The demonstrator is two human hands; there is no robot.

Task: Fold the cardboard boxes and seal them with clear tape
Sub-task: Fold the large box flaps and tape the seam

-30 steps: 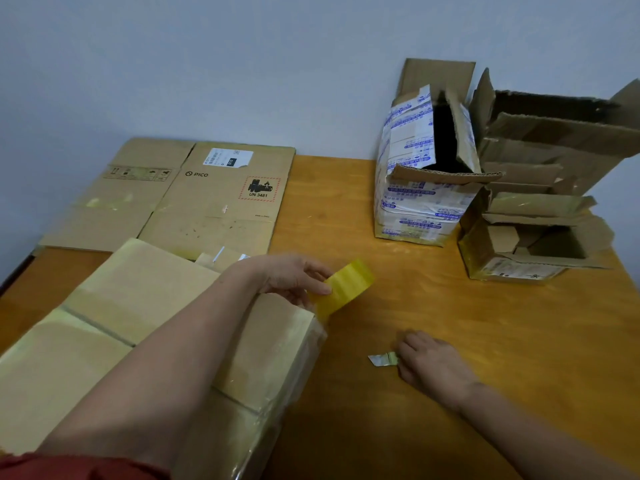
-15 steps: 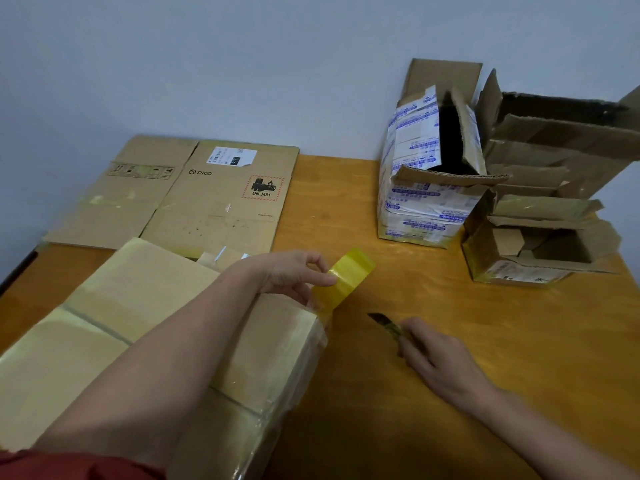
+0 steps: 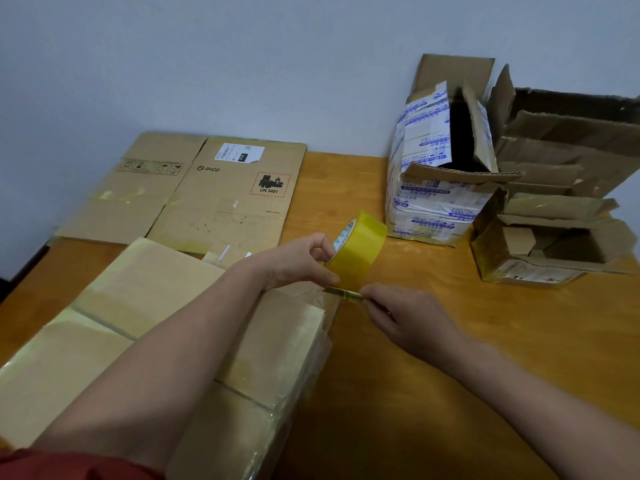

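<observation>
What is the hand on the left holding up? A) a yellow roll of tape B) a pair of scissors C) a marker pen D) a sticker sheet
A: the left hand grips a yellowish roll of tape just above the end of the folded box, while the right hand holds a small knife-like cutter beside it.

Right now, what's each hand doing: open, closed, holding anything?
Left hand: closed on the tape roll.
Right hand: closed on a small cutter.
</observation>
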